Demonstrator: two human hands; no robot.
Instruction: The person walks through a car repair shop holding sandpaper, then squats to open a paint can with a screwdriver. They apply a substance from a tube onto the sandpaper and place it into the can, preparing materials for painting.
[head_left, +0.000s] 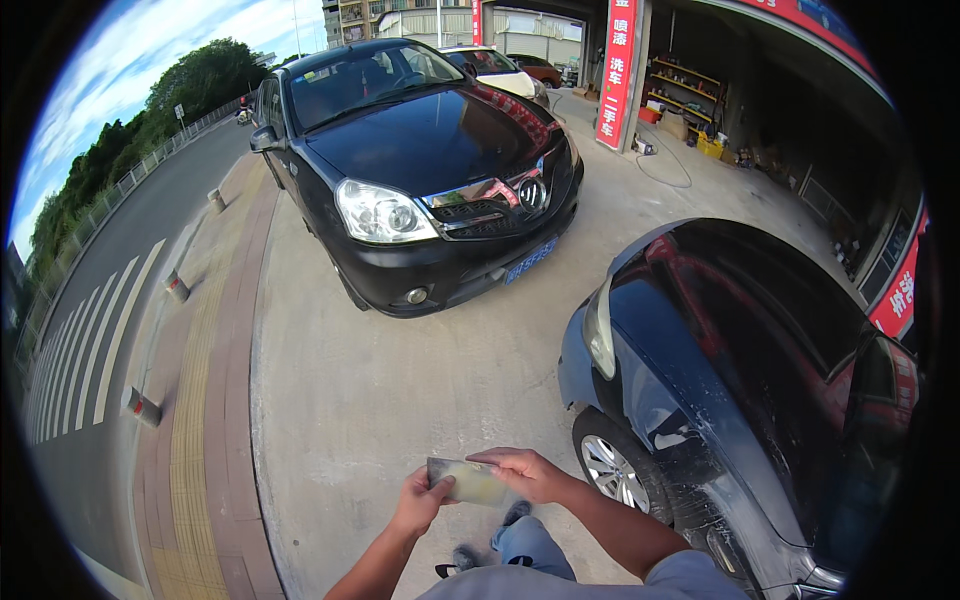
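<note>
In front of my body I hold a flat, grey rectangular sheet with yellowish smudges, which looks like sandpaper. My left hand grips its left end, with the thumb lying on the upper face. At the right end, my right hand has its fingers along the far edge; part of its grip is hidden. Close by on my right is a dark blue car with scuffed, scratched paint on its front fender and a silver-spoked wheel below. Neither hand touches the car.
A black car stands ahead on the concrete. To the left run a paved strip with short bollards and a road with a crossing. Behind the cars, a garage holds a shelf and a hose lies outside.
</note>
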